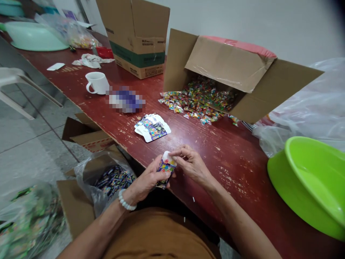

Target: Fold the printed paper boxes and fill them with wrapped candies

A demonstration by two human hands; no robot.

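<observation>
My left hand (151, 176), with a pale bead bracelet at its wrist, is wrapped round a small printed carton (166, 166) in purple, yellow and dark colours. The carton is held upright at the table's near edge, its white top flap raised. My right hand (190, 162) has thumb and forefinger at that flap, closed on the carton's upper edge. Whether anything is inside the carton I cannot see. Just beyond lies a loose stack of flat printed cartons (153, 127) with white edges.
Wrapped candies (199, 108) spill from a tipped cardboard box (229, 64). A green basin (293, 187) stands at right, a white mug (97, 82) and a closed-up tall cardboard box (138, 43) farther back. Below left, a lined box holds many small dark packets (114, 181).
</observation>
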